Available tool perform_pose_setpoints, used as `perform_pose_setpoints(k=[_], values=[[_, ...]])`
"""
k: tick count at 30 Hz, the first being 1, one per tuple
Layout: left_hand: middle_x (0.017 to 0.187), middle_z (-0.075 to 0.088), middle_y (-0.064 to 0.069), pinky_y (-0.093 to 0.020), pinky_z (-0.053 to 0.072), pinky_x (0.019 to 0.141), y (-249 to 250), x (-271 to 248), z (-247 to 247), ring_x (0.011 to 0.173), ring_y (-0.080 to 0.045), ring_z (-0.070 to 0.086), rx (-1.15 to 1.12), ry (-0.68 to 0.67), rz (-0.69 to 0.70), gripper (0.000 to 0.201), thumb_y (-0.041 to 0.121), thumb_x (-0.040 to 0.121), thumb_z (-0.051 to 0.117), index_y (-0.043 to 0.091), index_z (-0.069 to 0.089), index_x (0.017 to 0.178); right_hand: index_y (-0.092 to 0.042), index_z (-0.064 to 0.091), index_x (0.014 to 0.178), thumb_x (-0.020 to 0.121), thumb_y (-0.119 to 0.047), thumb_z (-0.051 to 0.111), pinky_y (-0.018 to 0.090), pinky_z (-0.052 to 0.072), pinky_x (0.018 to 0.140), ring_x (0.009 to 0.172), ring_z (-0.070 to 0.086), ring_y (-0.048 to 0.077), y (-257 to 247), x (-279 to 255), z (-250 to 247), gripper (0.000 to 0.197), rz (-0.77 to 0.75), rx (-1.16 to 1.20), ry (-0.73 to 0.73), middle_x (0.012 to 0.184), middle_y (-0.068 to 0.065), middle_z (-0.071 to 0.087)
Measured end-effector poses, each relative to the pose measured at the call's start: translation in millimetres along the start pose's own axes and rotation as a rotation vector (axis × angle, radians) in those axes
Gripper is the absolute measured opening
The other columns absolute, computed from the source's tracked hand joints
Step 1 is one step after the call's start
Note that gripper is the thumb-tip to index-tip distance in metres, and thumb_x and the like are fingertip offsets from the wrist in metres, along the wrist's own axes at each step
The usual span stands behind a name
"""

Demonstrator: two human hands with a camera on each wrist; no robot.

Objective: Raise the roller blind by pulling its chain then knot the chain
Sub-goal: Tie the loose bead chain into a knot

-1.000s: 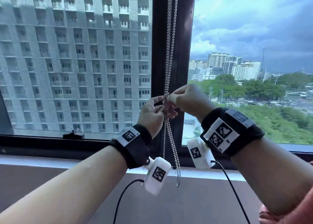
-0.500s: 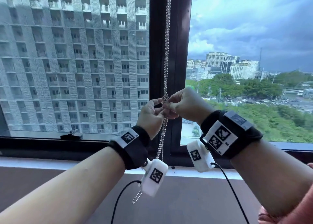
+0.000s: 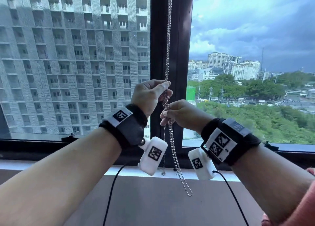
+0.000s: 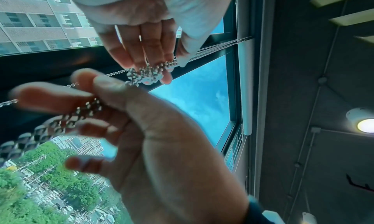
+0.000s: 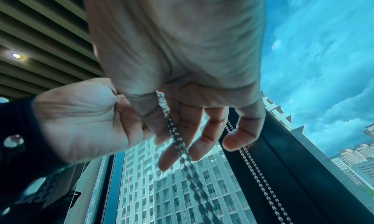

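Head view: chain (image 3: 168,38) at 12 o'clock, beaded, light, limp, slippery.
Knot (image 3: 166,101): between grips.
Left hand (image 3: 147,96): pinches above.
Right hand (image 3: 183,114): pinches below; hold close to knot.

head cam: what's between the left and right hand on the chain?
A bunched tangle, the knot forming, sits on the chain between the left hand above and the right hand below. The left wrist view shows it closer.

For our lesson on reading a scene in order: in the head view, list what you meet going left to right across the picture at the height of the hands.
Grey apartment block → left hand → bead chain → right hand → green trees.
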State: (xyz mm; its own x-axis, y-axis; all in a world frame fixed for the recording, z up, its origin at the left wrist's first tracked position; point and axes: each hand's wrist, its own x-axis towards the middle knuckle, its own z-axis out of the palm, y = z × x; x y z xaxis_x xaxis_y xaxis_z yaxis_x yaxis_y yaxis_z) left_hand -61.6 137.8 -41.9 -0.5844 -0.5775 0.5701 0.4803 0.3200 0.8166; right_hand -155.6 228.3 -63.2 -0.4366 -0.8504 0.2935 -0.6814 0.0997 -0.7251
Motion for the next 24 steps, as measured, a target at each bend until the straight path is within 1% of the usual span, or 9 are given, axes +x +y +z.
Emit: perform_pose_setpoints(k=[2,3,6,9,13,16,18,20,24], values=[[0.071,0.065,-0.013,-0.035,0.056,0.072,1.5,1.9,-1.4,0.07,-0.025,0.067,-0.04,-0.011,-0.019,0.012,0.01,0.088,0.059,0.004,0.067,0.083,-0.011,0.066,0.077,0.096,-0.013,0.048,0.021,0.037,0.049,0.07,0.051,0.021,2.4,-2.5,-1.4,0.027,0.053,0.066,-0.041,0.086,0.012,0.075],[0.068,0.063,-0.011,-0.033,0.056,0.069,1.7,2.3,-2.2,0.066,-0.024,0.067,-0.055,-0.01,-0.029,0.013,0.009,0.089,0.058,0.004,0.066,0.081,-0.011,0.064,0.076,0.096,-0.013,0.046,0.022,0.034,0.05,0.07,0.053,0.02,3.3,-3.5,-3.4,0.026,0.078,0.098,-0.046,0.087,0.013,0.075],[0.063,0.062,-0.007,-0.035,0.057,0.067,-1.4,4.0,-6.4,0.062,-0.023,0.065,-0.076,-0.004,-0.038,0.015,0.01,0.091,0.056,0.003,0.065,0.082,-0.015,0.058,0.075,0.092,-0.017,0.047,0.03,0.038,0.062,0.073,0.061,0.018,5.2,-5.3,-12.9,0.021,0.143,0.186,-0.022,0.078,0.007,0.074],[0.06,0.061,-0.005,-0.038,0.057,0.066,-3.5,5.3,-10.2,0.058,-0.022,0.063,-0.076,0.0,-0.038,0.016,0.01,0.091,0.056,0.002,0.065,0.08,-0.017,0.054,0.072,0.089,-0.024,0.053,0.039,0.039,0.077,0.069,0.059,0.017,4.5,-3.9,-24.8,0.019,0.201,0.279,0.026,0.067,0.002,0.067],[0.06,0.059,-0.006,-0.034,0.057,0.058,-4.5,6.2,-12.1,0.054,-0.02,0.062,-0.053,0.011,-0.019,0.016,0.009,0.09,0.056,0.001,0.064,0.08,-0.024,0.045,0.062,0.086,-0.029,0.05,0.036,0.034,0.069,0.059,0.048,0.014,-8.2,0.2,-39.8,0.026,0.269,0.409,0.008,0.055,-0.006,0.052],[0.059,0.06,-0.005,-0.038,0.056,0.063,-4.9,6.0,-12.2,0.054,-0.019,0.061,-0.007,0.009,0.001,0.016,0.011,0.09,0.057,0.005,0.066,0.078,-0.024,0.047,0.062,0.088,-0.033,0.046,0.035,0.031,0.066,0.055,0.045,0.012,-20.7,4.3,-46.7,0.028,0.253,0.54,0.02,0.051,-0.009,0.043],[0.06,0.06,-0.005,-0.042,0.056,0.067,-4.2,4.2,-11.8,0.054,-0.019,0.06,0.008,0.004,0.014,0.016,0.012,0.09,0.058,0.006,0.066,0.077,-0.023,0.053,0.066,0.09,-0.03,0.044,0.034,0.031,0.065,0.054,0.045,0.01,-29.0,5.7,-50.1,0.027,0.219,0.618,0.041,0.05,-0.01,0.043],[0.06,0.06,-0.006,-0.045,0.056,0.069,-3.6,2.9,-12.1,0.055,-0.02,0.06,0.015,-0.01,0.026,0.016,0.012,0.09,0.057,0.006,0.066,0.077,-0.02,0.059,0.078,0.093,-0.026,0.042,0.033,0.032,0.064,0.052,0.046,0.009,-36.3,6.5,-52.6,0.024,0.187,0.673,0.063,0.05,-0.01,0.044],[0.06,0.064,-0.006,-0.044,0.056,0.071,-2.7,1.5,-13.2,0.06,-0.025,0.061,0.058,-0.032,0.061,0.016,0.015,0.089,0.059,0.007,0.067,0.077,-0.012,0.063,0.097,0.098,-0.021,0.037,0.028,0.035,0.057,0.049,0.044,0.01,-46.1,10.4,-55.6,0.028,0.133,0.754,0.114,0.054,-0.008,0.044]])
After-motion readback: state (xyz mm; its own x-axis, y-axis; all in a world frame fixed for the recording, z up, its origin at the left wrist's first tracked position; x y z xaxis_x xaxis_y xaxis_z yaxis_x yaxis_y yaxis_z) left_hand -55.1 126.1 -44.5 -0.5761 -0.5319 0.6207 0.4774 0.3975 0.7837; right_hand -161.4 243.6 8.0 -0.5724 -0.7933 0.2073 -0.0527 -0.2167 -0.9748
